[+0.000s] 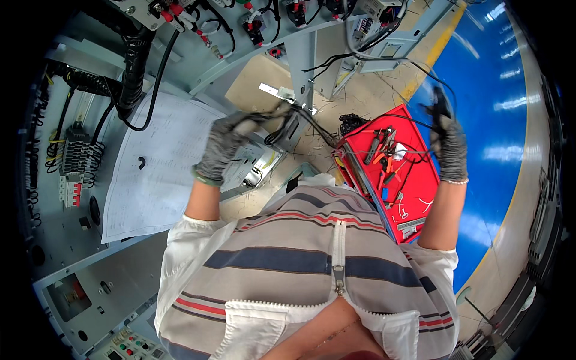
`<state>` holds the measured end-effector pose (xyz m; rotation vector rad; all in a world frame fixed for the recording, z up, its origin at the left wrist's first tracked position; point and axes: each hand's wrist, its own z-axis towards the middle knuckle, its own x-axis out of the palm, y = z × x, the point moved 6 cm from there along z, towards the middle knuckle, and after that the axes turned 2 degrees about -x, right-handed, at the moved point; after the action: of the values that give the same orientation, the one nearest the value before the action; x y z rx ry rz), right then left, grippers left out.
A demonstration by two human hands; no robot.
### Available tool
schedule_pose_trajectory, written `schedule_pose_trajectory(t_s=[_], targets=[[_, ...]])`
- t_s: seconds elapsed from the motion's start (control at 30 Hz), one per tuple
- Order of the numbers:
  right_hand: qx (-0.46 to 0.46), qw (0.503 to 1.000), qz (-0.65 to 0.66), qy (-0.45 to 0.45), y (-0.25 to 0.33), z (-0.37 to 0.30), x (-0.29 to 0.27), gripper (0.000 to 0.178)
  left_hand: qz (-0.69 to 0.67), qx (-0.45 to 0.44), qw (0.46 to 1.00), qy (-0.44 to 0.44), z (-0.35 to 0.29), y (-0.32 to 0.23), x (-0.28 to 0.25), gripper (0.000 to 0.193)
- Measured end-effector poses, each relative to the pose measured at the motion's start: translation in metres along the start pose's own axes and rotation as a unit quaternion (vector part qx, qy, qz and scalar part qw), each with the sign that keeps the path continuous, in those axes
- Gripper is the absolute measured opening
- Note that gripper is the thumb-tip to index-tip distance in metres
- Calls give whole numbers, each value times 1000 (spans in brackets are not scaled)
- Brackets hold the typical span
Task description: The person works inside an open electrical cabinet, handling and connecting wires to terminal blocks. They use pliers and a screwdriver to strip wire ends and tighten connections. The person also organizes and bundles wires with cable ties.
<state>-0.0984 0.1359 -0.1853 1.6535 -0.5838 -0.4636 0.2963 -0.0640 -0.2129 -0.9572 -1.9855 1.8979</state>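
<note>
My left hand [225, 144], in a grey knitted glove, is closed around a bundle of thin black cables [277, 135] beside the open cabinet. From there the cables run right, over the red tool tray, toward my raised right hand [447, 141]. That hand, gloved in grey with dark fingertips, is closed on the black wire where it meets the palm; its fingers are partly blurred. Under the wire, the red tray [425, 204] bears pliers [373, 146], orange-handled tools and small scraps.
A large paper drawing [159, 162] lies across the cabinet at left, near a terminal block [75, 150] and a thick black cable bundle [135, 69]. Wired components [255, 29] line the panel ahead. Wire offcuts litter the floor. A blue floor lane [480, 138] runs at right.
</note>
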Motion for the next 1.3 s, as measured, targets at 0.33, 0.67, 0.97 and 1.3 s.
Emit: schedule_pose_trajectory(t_s=[0.33, 0.67, 0.97, 1.3], targets=[[-126, 972, -76, -182, 36, 8, -83, 20, 212, -155, 960, -94, -39, 135, -98, 16], [-172, 935, -311, 10, 30, -1, -26, 23, 24, -136, 990, -7, -56, 77, -14, 20], [-106, 942, -79, 308, -7, -29, 132, 35, -52, 123, 980, 150, -19, -73, 82, 19], [-233, 924, -187, 237, 27, -41, 163, 47, 147, 209, 964, 77, -22, -128, 83, 14]])
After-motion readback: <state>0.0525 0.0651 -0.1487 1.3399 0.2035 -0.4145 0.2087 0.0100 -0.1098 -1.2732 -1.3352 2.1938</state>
